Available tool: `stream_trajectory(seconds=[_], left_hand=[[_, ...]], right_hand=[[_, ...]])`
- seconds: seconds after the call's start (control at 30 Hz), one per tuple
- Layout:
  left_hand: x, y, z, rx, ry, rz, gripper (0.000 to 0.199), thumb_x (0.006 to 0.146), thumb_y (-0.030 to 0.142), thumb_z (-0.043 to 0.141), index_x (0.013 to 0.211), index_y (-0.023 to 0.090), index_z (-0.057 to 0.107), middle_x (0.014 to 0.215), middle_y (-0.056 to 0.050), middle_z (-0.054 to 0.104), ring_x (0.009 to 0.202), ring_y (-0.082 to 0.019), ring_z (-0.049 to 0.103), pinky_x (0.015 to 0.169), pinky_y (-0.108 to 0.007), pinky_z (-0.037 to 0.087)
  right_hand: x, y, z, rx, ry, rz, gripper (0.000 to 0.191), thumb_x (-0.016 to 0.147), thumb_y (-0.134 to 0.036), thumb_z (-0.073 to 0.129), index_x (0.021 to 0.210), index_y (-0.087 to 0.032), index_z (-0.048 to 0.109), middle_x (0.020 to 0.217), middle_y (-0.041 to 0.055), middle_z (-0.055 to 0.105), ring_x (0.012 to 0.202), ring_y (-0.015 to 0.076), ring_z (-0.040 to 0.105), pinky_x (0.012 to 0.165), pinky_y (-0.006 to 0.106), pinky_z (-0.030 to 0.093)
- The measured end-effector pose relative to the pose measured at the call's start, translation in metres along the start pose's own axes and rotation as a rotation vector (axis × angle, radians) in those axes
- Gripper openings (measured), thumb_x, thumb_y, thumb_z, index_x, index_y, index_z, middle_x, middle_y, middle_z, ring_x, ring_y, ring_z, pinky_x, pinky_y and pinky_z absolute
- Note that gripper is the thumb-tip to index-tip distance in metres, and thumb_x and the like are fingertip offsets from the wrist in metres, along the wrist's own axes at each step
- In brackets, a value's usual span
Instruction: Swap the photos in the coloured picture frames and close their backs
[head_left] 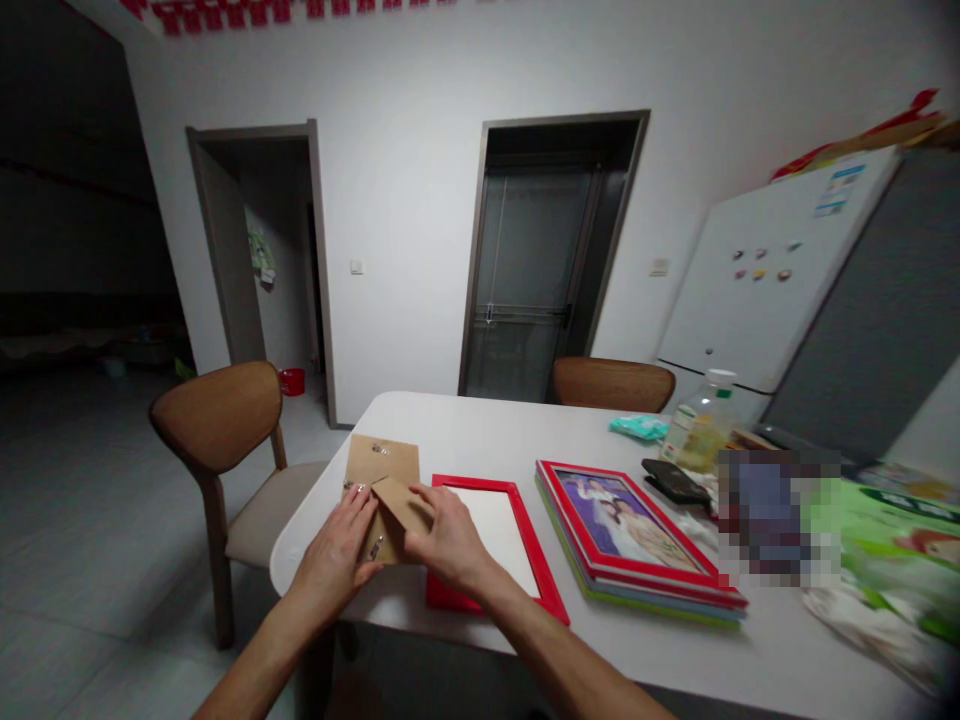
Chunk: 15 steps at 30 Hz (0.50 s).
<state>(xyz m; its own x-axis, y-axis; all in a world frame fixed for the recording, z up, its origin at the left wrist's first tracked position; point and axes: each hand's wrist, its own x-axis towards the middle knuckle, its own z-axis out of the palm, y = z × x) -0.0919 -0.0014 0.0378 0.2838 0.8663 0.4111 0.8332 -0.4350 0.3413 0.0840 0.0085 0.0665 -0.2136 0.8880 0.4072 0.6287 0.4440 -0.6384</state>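
A brown backing board (386, 452) with metal clips lies at the table's left end. My right hand (448, 535) pinches the brown flap (403, 503) that stands up from the board. On the board's left side rests my left hand (343, 545), its fingers pressed together near a clip; whether it grips anything there is hard to see. Just right of the board, partly under my right forearm, lies a red frame (531, 540) with a white sheet (491, 520) inside. Farther right, several frames are stacked, the top one red around a photo (626, 522).
On the white table (480, 423) are a dark case (677, 484), a bottle (701, 425), a teal packet (639, 428) and a green package (885, 545) at right. Wooden chairs stand left (217, 415) and behind (613, 383). A fridge (772, 270) is at right.
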Motion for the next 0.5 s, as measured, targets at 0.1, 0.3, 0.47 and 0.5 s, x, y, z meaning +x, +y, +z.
stream_trajectory(seconds=[0.1,0.3,0.47,0.5], left_hand=[[0.013,0.028,0.005,-0.074,0.029,0.04,0.063,0.061,0.019,0.06,0.12,0.017,0.036,0.134,-0.01,0.03,0.125,-0.022,0.019,0.102,-0.04,0.02],[0.019,0.076,0.065,-0.276,-0.067,0.012,0.058,0.063,0.024,0.062,0.116,0.011,0.043,0.128,-0.016,0.038,0.121,-0.027,0.029,0.1,-0.04,0.025],[0.022,0.092,0.083,-0.227,-0.193,0.044,0.052,0.066,0.027,0.06,0.113,0.011,0.046,0.126,-0.017,0.041,0.118,-0.028,0.034,0.099,-0.039,0.025],[0.023,0.092,0.082,-0.21,-0.209,0.052,0.049,0.067,0.027,0.06,0.111,0.011,0.048,0.125,-0.017,0.042,0.117,-0.029,0.034,0.098,-0.04,0.025]], right_hand=[[-0.004,0.009,-0.029,-0.001,0.046,-0.003,0.051,0.053,-0.018,0.055,0.104,-0.016,0.056,0.101,0.0075,0.056,0.093,0.0204,0.05,0.084,0.031,0.038],[-0.032,0.06,-0.064,-0.061,-0.019,0.18,0.037,0.052,-0.015,0.052,0.087,-0.015,0.064,0.089,0.0074,0.06,0.085,0.0199,0.053,0.08,0.03,0.039],[-0.047,0.093,-0.068,-0.128,-0.049,0.278,0.035,0.054,-0.018,0.052,0.086,-0.013,0.065,0.089,0.0093,0.059,0.083,0.0198,0.054,0.078,0.028,0.039],[-0.048,0.096,-0.067,-0.136,-0.055,0.281,0.035,0.054,-0.019,0.052,0.087,-0.012,0.065,0.089,0.0096,0.059,0.082,0.0197,0.054,0.077,0.028,0.04]])
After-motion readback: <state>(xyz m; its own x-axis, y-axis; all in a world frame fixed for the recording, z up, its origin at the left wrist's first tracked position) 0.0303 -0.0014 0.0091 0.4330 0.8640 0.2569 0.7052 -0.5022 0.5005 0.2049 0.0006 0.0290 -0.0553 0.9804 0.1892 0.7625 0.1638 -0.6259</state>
